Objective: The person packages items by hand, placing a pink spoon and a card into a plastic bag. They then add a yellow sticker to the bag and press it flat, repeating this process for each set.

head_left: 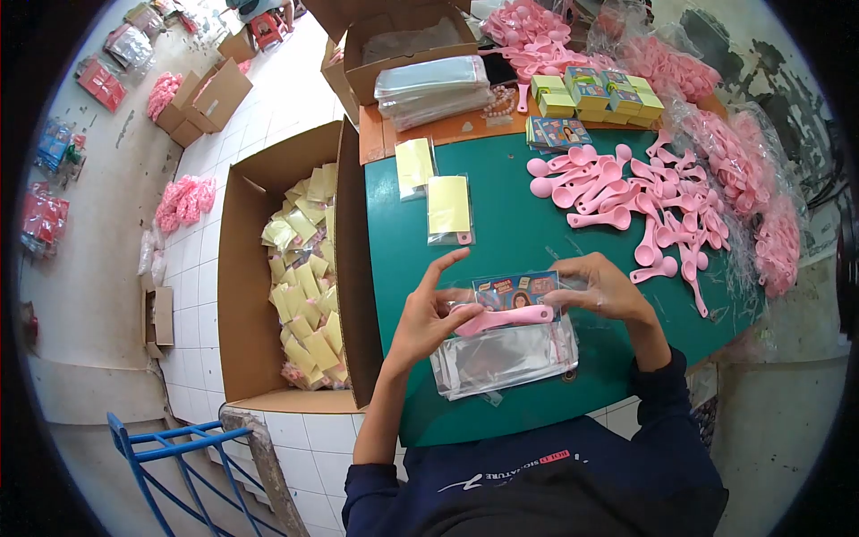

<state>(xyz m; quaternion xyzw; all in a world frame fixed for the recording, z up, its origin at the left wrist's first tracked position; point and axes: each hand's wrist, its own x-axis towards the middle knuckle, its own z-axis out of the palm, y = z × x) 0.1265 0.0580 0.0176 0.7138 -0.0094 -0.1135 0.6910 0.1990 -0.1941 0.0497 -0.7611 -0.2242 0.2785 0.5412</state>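
A printed card (516,288) and a pink spoon (506,319) are between my hands, apparently with a clear plastic bag around them. My left hand (428,313) pinches the left end, thumb on the spoon, index finger raised. My right hand (607,288) closes on the right end, its thumb over the card and clear film at its fingers. Below lies a stack of clear plastic bags (501,360). Two packed bags (448,204) with yellow card backs lie beyond my left hand. A loose pile of pink spoons (617,192) spreads beyond my right hand.
A deep cardboard box (234,295) holding many packed bags stands left of the green table (412,259). Card stacks (592,97), bagged pink spoons (743,166) and a bundle of plastic bags (431,88) line the back. A blue metal frame (179,438) stands at lower left.
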